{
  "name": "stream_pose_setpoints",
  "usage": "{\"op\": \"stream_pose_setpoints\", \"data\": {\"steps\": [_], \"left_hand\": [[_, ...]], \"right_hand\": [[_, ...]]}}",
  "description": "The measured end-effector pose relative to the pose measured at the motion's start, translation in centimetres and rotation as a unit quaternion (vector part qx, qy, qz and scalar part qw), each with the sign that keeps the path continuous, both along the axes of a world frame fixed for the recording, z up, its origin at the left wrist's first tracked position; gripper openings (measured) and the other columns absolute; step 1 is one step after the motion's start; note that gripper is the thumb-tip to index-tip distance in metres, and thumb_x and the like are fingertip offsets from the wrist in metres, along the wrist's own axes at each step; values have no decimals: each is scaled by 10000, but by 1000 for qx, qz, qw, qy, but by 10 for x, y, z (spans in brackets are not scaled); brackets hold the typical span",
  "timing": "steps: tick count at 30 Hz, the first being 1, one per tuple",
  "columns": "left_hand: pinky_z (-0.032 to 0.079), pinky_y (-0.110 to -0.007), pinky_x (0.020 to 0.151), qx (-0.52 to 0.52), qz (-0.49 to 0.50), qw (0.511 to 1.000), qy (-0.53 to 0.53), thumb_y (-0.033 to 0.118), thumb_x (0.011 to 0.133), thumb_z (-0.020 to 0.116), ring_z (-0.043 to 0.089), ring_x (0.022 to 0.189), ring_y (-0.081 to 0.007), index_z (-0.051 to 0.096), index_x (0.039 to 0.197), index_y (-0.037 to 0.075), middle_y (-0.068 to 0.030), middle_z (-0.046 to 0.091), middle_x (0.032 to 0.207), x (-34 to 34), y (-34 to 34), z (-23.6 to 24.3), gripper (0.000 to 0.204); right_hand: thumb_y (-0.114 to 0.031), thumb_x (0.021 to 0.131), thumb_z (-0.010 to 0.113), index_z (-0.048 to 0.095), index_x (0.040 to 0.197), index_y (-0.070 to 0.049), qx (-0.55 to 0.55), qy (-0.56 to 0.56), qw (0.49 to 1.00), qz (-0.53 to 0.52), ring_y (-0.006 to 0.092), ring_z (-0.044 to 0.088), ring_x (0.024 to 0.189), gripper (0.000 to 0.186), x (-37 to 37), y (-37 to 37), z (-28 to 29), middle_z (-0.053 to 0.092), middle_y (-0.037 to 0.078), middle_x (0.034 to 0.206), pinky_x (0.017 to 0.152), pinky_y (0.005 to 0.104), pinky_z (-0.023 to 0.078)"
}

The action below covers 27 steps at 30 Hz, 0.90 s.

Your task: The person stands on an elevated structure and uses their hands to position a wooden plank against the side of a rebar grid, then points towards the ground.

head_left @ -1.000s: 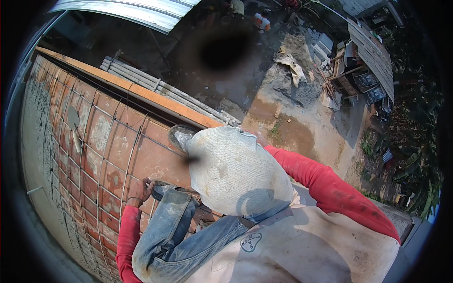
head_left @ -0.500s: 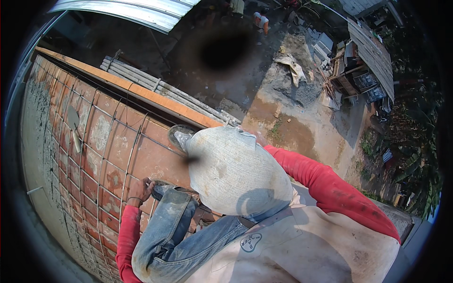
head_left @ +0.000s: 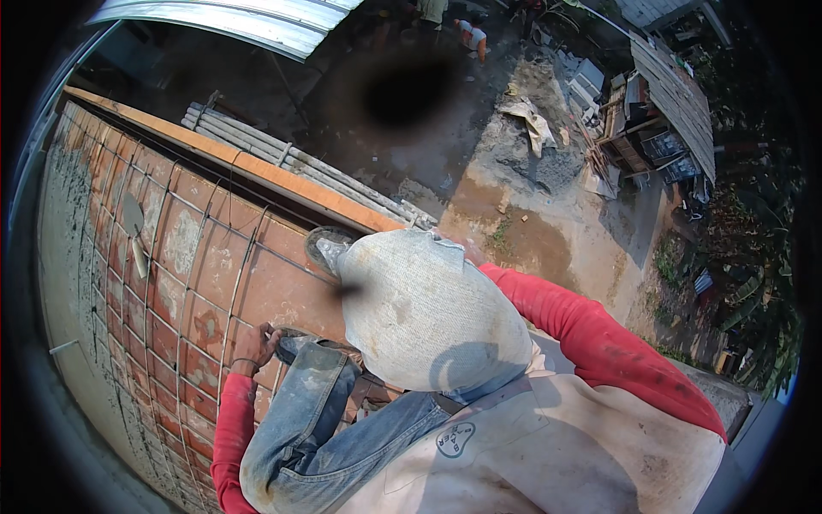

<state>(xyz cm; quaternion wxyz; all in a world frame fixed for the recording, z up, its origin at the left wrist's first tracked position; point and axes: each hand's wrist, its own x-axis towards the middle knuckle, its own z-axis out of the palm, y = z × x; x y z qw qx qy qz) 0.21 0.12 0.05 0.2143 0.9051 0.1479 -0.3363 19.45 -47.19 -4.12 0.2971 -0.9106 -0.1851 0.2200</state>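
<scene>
Mesh of thin steel bars (head_left: 205, 212) spreads around and beyond the left hand (head_left: 255, 344), whose bent fingers are beside the shoe (head_left: 294, 346), though I cannot tell if they hold a bar; the right hand (head_left: 471, 251) is mostly hidden behind the knee (head_left: 432, 300), so its state I cannot tell. The mesh is probably stiff and heavy, best taken between crossings. Leftward of the left hand is more room, while ahead the orange board (head_left: 325, 200) makes an edge.
</scene>
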Motion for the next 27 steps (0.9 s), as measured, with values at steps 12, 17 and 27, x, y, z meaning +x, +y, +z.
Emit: {"op": "stream_pose_setpoints", "data": {"steps": [12, 17, 27], "left_hand": [[529, -482, 741, -2, 7, 1000, 14, 389, 902, 648, 682, 810, -400, 699, 963, 41, -228, 688, 786, 2, 0, 1, 358], [530, -471, 727, 8, -5, 1000, 1, 386, 900, 651, 685, 789, -381, 700, 959, 37, -210, 688, 765, -2, 2, -3, 357], [528, -455, 711, 8, -10, 1000, -9, 386, 897, 655, 686, 768, -360, 702, 955, 39, -188, 688, 759, 3, -3, 6, 354]], "right_hand": [[-510, 872, 648, 492, 1195, -86, -22, 23, 999, 4, 426, 674, 873, 555, 2, 1, 5, 694, 198, 996, 740, 546, 528], [-477, 866, 661, 489, 1192, -66, -25, 67, 997, -3, 427, 669, 899, 552, 6, 8, 28, 684, 204, 1039, 756, 541, 528], [-455, 877, 659, 485, 1197, -55, -13, 92, 996, -4, 425, 662, 931, 541, 4, 0, 5, 674, 204, 1077, 774, 535, 528]]}}
